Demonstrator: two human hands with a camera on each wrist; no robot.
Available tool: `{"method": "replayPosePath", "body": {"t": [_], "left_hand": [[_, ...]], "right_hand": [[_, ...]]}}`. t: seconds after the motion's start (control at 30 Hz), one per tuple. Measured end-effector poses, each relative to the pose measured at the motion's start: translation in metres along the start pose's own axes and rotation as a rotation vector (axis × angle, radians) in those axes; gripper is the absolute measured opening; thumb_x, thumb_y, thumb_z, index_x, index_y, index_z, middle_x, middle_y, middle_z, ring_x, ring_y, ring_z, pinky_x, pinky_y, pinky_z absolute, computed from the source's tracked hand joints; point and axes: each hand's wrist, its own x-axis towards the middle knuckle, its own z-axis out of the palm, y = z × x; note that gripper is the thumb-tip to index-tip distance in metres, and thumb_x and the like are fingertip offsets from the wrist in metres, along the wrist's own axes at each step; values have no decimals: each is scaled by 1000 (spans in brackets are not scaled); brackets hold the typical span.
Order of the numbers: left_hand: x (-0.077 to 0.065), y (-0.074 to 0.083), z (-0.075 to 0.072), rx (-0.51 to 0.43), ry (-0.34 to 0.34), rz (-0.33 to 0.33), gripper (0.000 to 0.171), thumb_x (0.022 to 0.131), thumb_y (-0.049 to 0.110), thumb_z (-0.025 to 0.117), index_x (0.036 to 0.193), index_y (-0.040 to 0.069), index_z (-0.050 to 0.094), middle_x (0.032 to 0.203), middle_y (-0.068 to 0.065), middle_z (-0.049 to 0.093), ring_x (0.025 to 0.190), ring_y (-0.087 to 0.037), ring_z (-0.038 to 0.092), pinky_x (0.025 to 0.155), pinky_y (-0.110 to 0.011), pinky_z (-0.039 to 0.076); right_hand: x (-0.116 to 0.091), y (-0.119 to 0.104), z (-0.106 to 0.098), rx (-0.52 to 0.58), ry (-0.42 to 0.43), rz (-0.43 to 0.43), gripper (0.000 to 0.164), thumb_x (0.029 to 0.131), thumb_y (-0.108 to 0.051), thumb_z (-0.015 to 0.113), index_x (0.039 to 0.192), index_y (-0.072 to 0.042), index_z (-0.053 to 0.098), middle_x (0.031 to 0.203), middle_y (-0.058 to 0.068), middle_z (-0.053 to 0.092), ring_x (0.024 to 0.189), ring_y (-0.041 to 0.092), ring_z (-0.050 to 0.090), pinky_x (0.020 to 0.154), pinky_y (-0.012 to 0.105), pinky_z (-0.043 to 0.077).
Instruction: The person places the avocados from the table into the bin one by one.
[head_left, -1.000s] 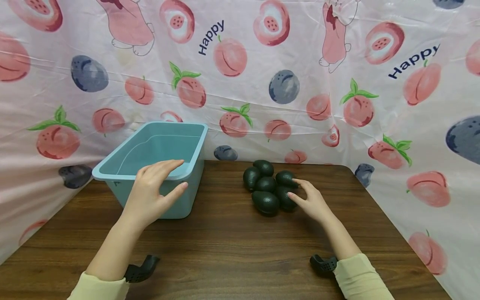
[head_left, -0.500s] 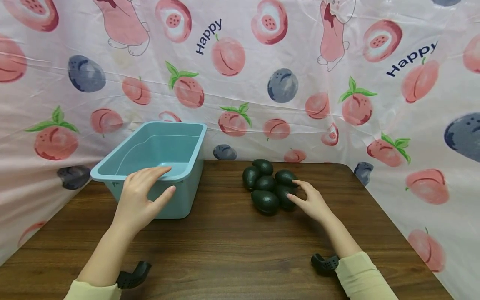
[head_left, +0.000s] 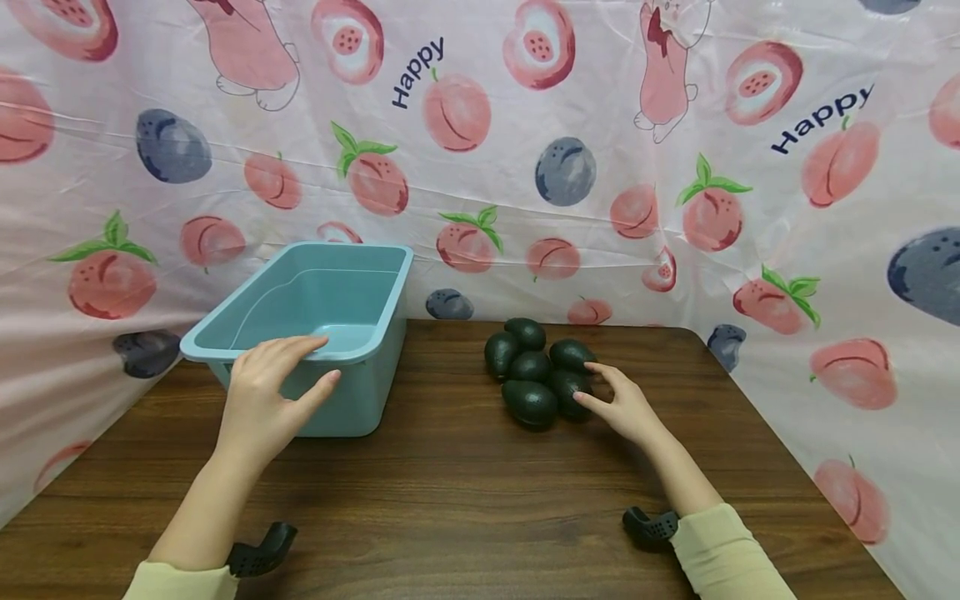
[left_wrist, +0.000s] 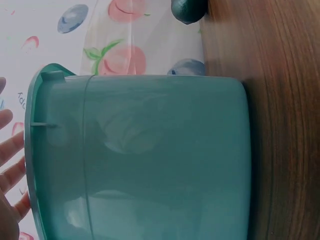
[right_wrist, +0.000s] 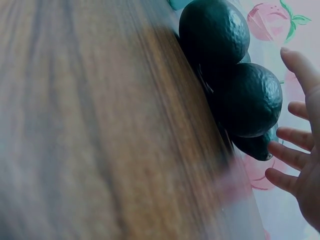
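Note:
Several dark green avocados (head_left: 531,404) lie in a tight cluster on the wooden table. Just to their right, my right hand (head_left: 622,407) hovers with thumb and fingers apart. In the right wrist view, its fingers (right_wrist: 292,159) are spread near the nearest avocado (right_wrist: 247,100) and grip nothing; whether a fingertip touches one I cannot tell. A light blue plastic tub (head_left: 352,396) stands at the left, and no avocado shows in its visible inside. At its near side, my left hand (head_left: 262,404) is held up, holding nothing, its fingers (left_wrist: 12,150) spread near the rim.
The brown wooden table (head_left: 465,508) stretches in front of the tub and avocados. Behind and at both sides hangs a pale cloth (head_left: 495,183) printed with peaches. Black camera mounts (head_left: 262,550) sit at both wrists, below cream sleeves (head_left: 731,550).
My left hand has drifted left and slightly down along the near side of the tub. The right hand, the avocados and the tub have stayed nearly in place.

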Motion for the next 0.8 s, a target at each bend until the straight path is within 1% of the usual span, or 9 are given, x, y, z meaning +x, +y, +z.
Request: {"method": "replayPosePath", "body": {"t": [0.1, 0.3, 0.37, 0.57, 0.8], "left_hand": [[-1, -2, 1, -5, 19, -8, 37, 71, 17, 78, 105, 4, 72, 99, -14, 67, 97, -34, 57, 86, -55, 33], [-3, -4, 3, 1, 35, -10, 26, 69, 14, 80, 91, 1, 74, 92, -14, 64, 93, -35, 53, 81, -51, 32], [-3, -4, 5, -4, 49, -18, 23, 66, 11, 82, 86, 1, 74, 90, -12, 63, 92, -35, 52, 81, -51, 31], [-1, -1, 9, -6, 89, -86, 25, 59, 7, 88, 80, 4, 74, 87, -8, 61, 90, -30, 50, 85, -53, 26], [0, 2, 12, -4, 107, -152, 26, 60, 9, 91, 79, 7, 74, 86, -6, 61, 89, -28, 48, 90, -54, 19]], "right_hand": [[0, 1, 1, 0, -7, -4, 67, 89, -43, 66, 142, -8, 43, 133, 21, 49, 117, 40, 51, 92, 56, 42], [0, 2, 2, 13, -8, 5, 67, 88, -44, 67, 142, -10, 45, 134, 18, 48, 118, 39, 51, 93, 55, 42], [-1, 2, 2, 17, -12, 2, 68, 88, -44, 67, 142, -10, 44, 135, 18, 48, 118, 40, 50, 93, 55, 42], [-1, 1, 2, 21, -23, 11, 69, 88, -45, 67, 143, -10, 43, 138, 19, 46, 120, 41, 49, 93, 56, 41], [0, 2, 4, 9, -22, 8, 69, 87, -42, 69, 142, -8, 43, 135, 20, 47, 119, 42, 50, 92, 57, 42]]}}
